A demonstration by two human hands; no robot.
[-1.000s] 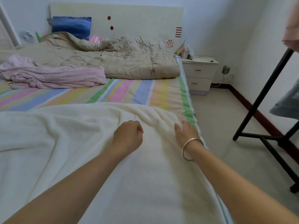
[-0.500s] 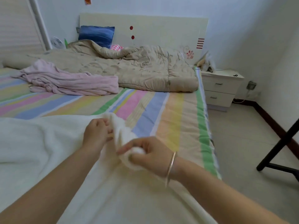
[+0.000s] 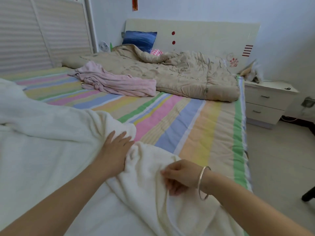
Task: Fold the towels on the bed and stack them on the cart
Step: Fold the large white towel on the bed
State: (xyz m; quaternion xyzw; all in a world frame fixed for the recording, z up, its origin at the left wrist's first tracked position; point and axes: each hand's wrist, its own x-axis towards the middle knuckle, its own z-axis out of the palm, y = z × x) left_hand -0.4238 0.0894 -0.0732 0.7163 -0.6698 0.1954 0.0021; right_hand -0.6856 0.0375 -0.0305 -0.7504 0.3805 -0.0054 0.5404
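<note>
Head view: I am pressing the left hand (image 3: 117, 147), fingers straight, onto the white towel (image 3: 51, 150) lying near-left on the bed (image 3: 196, 133), anchoring it while the right hand (image 3: 180, 176) is pinching its turned-over edge.

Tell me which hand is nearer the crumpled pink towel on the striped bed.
Left. The left hand rests on the white fluffy towel, directly before the crumpled pink towel; the right hand pinches the white towel's hem nearer the person, farther right.
</note>
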